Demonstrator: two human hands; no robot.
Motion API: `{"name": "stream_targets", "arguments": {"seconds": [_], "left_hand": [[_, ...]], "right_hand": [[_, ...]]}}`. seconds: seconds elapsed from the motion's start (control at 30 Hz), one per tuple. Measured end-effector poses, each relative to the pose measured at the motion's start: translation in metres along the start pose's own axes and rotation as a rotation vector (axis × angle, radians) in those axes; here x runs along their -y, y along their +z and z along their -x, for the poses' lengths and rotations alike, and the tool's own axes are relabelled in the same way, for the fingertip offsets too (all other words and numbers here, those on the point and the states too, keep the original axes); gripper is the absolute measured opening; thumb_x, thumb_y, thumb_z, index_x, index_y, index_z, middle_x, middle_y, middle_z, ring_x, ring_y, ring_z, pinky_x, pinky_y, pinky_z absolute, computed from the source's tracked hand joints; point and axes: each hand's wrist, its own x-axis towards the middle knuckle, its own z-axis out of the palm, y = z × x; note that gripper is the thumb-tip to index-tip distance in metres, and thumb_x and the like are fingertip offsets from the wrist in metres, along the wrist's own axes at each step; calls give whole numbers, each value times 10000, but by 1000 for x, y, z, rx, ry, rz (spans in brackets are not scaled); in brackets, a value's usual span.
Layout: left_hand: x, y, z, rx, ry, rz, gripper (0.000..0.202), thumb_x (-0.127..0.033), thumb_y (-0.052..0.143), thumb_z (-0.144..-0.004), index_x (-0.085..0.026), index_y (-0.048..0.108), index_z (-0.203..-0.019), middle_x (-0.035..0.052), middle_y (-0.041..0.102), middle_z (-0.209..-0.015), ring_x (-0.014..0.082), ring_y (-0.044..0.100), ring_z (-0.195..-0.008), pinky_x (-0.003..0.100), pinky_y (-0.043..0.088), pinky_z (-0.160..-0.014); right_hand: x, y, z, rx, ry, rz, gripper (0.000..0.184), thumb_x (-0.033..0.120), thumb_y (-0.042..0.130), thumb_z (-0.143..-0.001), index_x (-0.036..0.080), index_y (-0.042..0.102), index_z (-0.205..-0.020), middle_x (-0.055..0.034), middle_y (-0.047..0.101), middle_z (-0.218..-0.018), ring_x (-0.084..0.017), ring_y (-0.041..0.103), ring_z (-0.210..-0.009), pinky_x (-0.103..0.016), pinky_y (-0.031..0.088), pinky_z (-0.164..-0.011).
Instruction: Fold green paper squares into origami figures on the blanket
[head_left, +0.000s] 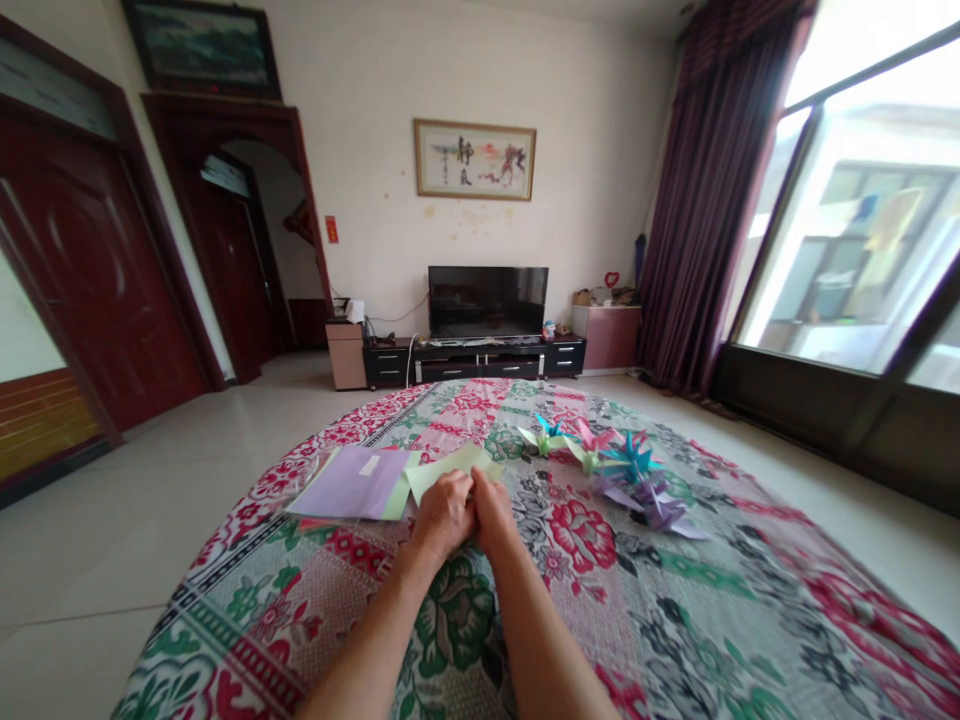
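Note:
A pale green sheet of paper is pinched between both hands over the table. My left hand is closed on its near edge, knuckles up. Right beside it, touching, my right hand is closed on the same sheet; the fingertips and the fold are partly hidden by the hands. To the left lies a stack of coloured paper with a purple sheet on top. Over to the right stand several folded paper cranes, among them a green crane, a blue crane and a purple crane.
A flowered cloth covers the round table. Beyond it are a television on a low black cabinet, a pinkish cabinet and a dark curtain by the window. Red doors are on the left.

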Motion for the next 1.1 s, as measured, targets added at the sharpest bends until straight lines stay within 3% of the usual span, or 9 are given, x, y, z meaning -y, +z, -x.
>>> {"name": "stream_targets", "arguments": {"seconds": [0.07,0.13,0.23,0.33,0.47,0.57,0.63,0.8,1.1], "left_hand": [[3,5,2,-25,108,112,140,-187,515,-770,-185,651,-804,63,650,-870,181,590,-868,258,443,-797],[7,6,2,-156,98,197,162,-198,533,-761,-180,659,-862,72,653,-952,186,581,-939,269,432,-876],[16,5,-1,-437,-159,230,247,-226,493,-798,-165,631,-994,100,626,-1084,207,541,-1065,311,387,-973],[25,4,-5,-561,-445,298,395,-303,491,-813,-151,532,-1175,130,561,-1219,232,506,-1142,339,385,-980],[26,9,-8,-364,-748,833,469,-442,578,-747,-150,560,-1113,129,652,-1051,246,632,-915,351,501,-771],[19,14,-9,-144,-683,1339,368,-416,635,-703,-143,624,-950,97,700,-833,212,662,-725,319,522,-636],[16,17,-8,-83,-631,1488,322,-361,693,-647,-132,644,-868,82,703,-744,202,661,-673,300,524,-604],[16,17,-8,-98,-609,1514,338,-314,743,-565,-109,654,-818,76,706,-701,199,658,-620,287,526,-572],[8,11,-5,49,-595,1388,358,-345,754,-534,-98,657,-774,58,683,-601,168,610,-482,258,480,-472]], "right_hand": [[-3,-5,-5,-74,29,-37,174,368,497,-668,198,495,-628,30,514,-492,-123,495,-473,-219,396,-437],[-4,-11,-11,-117,53,-74,127,326,495,-637,199,500,-640,37,521,-488,-120,487,-450,-222,383,-424],[0,-18,-16,-143,79,-133,183,314,493,-618,190,548,-741,29,586,-537,-134,531,-457,-236,410,-443],[7,-26,-16,-160,98,-192,246,317,524,-600,188,562,-805,19,634,-592,-155,579,-493,-255,449,-475],[13,-40,-9,-177,127,-243,249,317,594,-581,188,580,-793,1,664,-624,-172,611,-531,-270,476,-498],[16,-52,0,-139,159,-292,287,312,666,-556,174,611,-802,-19,686,-662,-192,625,-550,-291,487,-506],[20,-60,5,-104,156,-326,327,298,701,-538,161,629,-826,-33,701,-708,-200,633,-573,-298,493,-520],[38,-84,8,27,155,-290,357,292,713,-554,150,647,-875,-57,713,-797,-196,641,-630,-282,490,-552],[49,-117,14,237,236,-94,400,418,701,-640,169,654,-949,-56,708,-768,-175,627,-575,-255,462,-511]]}}
